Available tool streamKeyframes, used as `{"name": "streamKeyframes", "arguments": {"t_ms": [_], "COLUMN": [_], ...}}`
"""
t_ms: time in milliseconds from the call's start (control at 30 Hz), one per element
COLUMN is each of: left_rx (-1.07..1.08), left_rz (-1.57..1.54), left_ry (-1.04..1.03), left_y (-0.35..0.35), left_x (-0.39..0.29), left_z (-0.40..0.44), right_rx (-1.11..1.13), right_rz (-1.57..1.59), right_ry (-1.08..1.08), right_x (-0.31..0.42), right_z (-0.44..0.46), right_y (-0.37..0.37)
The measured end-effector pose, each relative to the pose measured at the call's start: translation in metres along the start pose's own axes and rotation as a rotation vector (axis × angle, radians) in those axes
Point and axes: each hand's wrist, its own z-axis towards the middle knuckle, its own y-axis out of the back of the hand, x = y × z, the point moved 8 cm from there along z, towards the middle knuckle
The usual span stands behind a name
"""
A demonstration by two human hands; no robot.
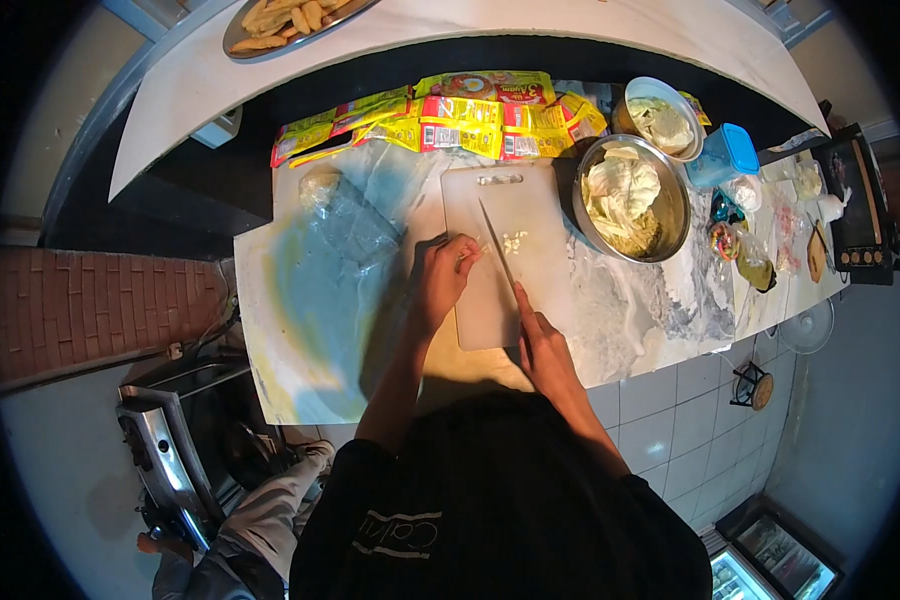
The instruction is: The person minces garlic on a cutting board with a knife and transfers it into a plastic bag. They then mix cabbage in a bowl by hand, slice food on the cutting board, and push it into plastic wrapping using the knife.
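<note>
A knife [497, 240] points away from me over a white cutting board [485, 315], and my right hand [542, 340] is wrapped round its handle. Small pale chopped pieces [514, 242] lie on the board just right of the blade. On the left side of the blade, my left hand [450, 268] rests at the board's edge with its fingers curled together. Something small and pale shows at its fingertips, too small to name.
Yellow and red packets [460, 125] line the back. To the right stand a metal bowl [678, 225] with cabbage leaves, another bowl [660, 122] and a blue container [722, 158]. A plastic bag [355, 215] lies left. Another person's leg [270, 515] shows lower left.
</note>
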Motion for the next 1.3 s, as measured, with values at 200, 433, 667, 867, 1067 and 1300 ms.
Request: {"name": "streamKeyframes", "arguments": {"t_ms": [200, 433, 667, 867, 1067, 1300], "left_rx": [-0.014, 0.012, 0.016, 0.030, 0.023, 0.022], "left_rz": [-0.010, 0.045, -0.014, 0.041, 0.038, -0.004], "left_ry": [0.012, -0.009, 0.008, -0.040, -0.026, -0.029], "left_y": [0.002, 0.002, 0.002, 0.004, 0.003, 0.003], "left_x": [-0.001, -0.005, -0.005, -0.012, -0.012, -0.009], "left_z": [0.000, 0.001, 0.003, 0.002, 0.002, 0.002], "right_rx": [0.039, 0.114, 0.097, 0.012, -0.026, 0.012], "right_rz": [-0.119, -0.048, 0.033, -0.016, -0.033, -0.025], "right_ry": [-0.013, -0.045, -0.013, -0.026, 0.002, 0.012], "right_x": [-0.010, -0.016, -0.010, -0.013, -0.006, -0.006], "right_z": [-0.002, -0.009, -0.014, -0.003, 0.000, 0.003], "right_y": [-0.019, -0.012, -0.007, -0.004, 0.006, -0.017]}}
